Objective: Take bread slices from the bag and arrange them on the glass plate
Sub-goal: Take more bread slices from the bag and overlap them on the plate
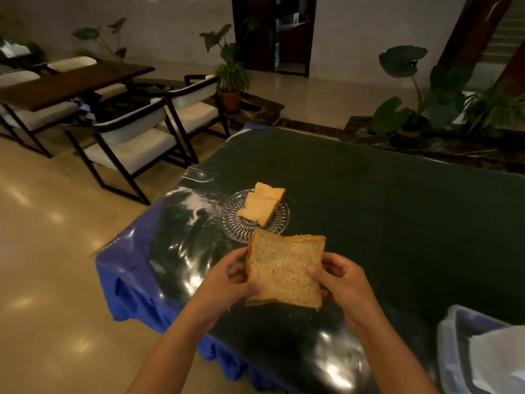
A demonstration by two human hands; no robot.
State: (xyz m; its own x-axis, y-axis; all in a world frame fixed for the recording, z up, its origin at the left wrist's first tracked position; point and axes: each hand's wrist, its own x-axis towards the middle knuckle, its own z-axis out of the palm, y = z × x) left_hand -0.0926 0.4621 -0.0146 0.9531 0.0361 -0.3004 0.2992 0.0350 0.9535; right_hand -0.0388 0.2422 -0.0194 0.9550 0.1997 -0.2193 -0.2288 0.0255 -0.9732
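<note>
Left hand (227, 282): fingers clasp the left edge of the held bread.
Glass plate (279, 223): on the dark counter (397, 223), just beyond the hands, carrying two overlapping bread slices (262, 204).
Held bread (284, 273): brown slices, raised near the plate's near rim.
Right hand (338, 280): fingers grip its right edge.
Plastic container (454, 351): near right corner.

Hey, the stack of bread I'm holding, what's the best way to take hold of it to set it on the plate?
Grip the bread stack by its two opposite crust edges, coming in from either side, as the left hand and right hand do now. It is flat, soft and layered, so edge support probably keeps slices together. The glass plate lies just beyond, already holding slices.
</note>
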